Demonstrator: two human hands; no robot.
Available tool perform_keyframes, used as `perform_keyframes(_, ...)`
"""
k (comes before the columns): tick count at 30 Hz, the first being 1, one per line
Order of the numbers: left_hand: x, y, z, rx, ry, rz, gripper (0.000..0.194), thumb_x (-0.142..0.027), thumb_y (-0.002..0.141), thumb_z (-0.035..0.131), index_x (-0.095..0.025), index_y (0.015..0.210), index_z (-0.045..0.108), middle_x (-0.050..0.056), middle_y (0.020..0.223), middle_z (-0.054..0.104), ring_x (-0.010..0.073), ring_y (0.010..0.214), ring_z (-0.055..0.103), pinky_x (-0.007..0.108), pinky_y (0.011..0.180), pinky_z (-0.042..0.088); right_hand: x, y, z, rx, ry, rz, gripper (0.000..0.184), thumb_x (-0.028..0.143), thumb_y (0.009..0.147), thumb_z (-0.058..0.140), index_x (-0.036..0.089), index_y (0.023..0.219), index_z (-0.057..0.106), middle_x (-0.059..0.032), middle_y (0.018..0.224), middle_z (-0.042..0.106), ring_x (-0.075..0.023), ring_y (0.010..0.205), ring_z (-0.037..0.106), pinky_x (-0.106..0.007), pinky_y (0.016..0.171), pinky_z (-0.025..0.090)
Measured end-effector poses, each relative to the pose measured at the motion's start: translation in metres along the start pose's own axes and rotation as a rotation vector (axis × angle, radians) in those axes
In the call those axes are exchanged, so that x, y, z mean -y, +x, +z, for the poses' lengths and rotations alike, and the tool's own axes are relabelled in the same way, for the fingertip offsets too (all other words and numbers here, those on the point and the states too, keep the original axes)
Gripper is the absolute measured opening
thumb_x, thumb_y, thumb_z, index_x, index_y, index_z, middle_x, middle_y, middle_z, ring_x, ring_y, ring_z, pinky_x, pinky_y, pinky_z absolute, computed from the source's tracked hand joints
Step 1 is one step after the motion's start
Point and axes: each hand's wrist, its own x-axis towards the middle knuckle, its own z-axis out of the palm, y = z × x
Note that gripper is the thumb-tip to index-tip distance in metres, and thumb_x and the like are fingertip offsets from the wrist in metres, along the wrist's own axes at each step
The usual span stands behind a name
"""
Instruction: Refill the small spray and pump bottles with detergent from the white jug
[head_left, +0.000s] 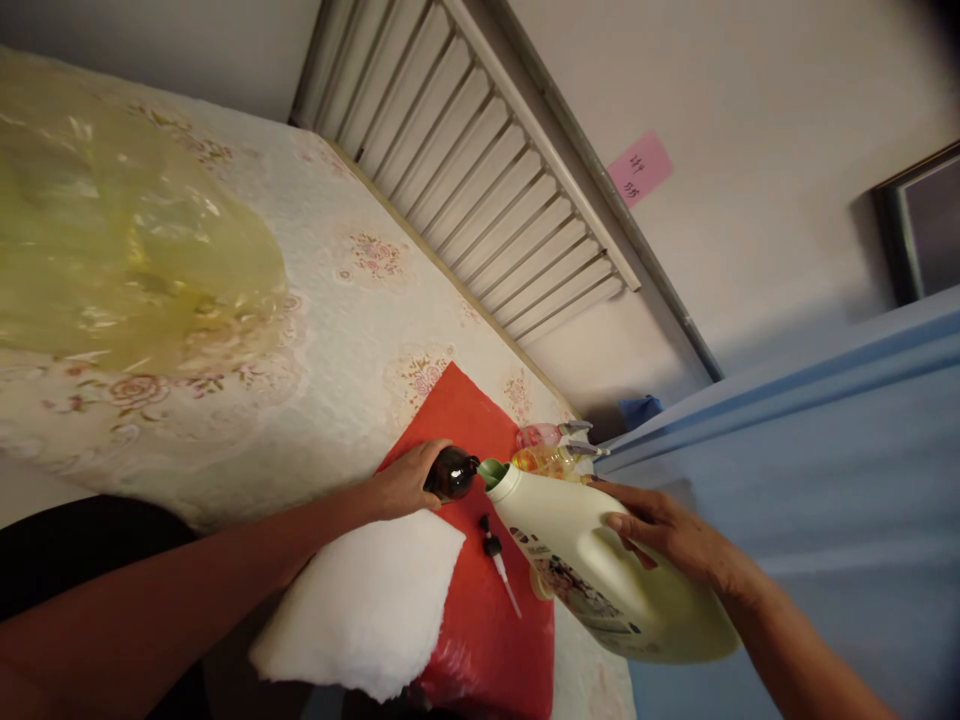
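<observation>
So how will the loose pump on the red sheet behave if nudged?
The pump is probably light, being small and slim. Its straight tube suggests some stiffness. The rounded collar could let it roll on the red sheet.

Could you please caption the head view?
Left hand holds a dark bottle; right hand, a pale jug tilted toward it.

No wording can be read with certainty; the pink paper note on the wall carries 2 short handwritten lines in dark ink, too small to make out; the handled plastic jug bears a printed label, its picture and dark lettering illegible.
</observation>
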Motion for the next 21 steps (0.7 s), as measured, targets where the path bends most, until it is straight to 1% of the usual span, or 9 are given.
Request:
perform_keyframes(14, 0.0011, -0.0003, 0.0003, -0.002, -0.002, -0.01, 0.08, -0.013, 0.057, 0.071, -0.03, 0.132, 0.046, 0.006, 0.134, 0.056, 0.0316, 0.125, 0.05, 0.045, 0.105, 0.04, 0.0003, 0.0001, -0.0007, 0.021, 0.012, -0.013, 0.062, 0.055, 0.09, 0.053, 0.018, 0.139, 0.052, 0.0023, 0.065, 0.051, -0.0113, 0.052, 0.046, -0.025, 0.051, 0.036)
perform_keyframes(21, -0.0005, -0.0002, -0.0004, 0.008, -0.006, -0.004, 0.079, -0.014, 0.058, 0.07, -0.028, 0.133, 0.046, 0.006, 0.133, 0.056, 0.0316, 0.125, 0.05, 0.046, 0.106, 0.04, 0.0033, -0.0007, -0.0007, 0.01, -0.002, 0.008, 0.065, 0.057, 0.088, 0.053, 0.016, 0.138, 0.053, 0.0015, 0.067, 0.051, -0.0116, 0.053, 0.047, -0.025, 0.051, 0.037)
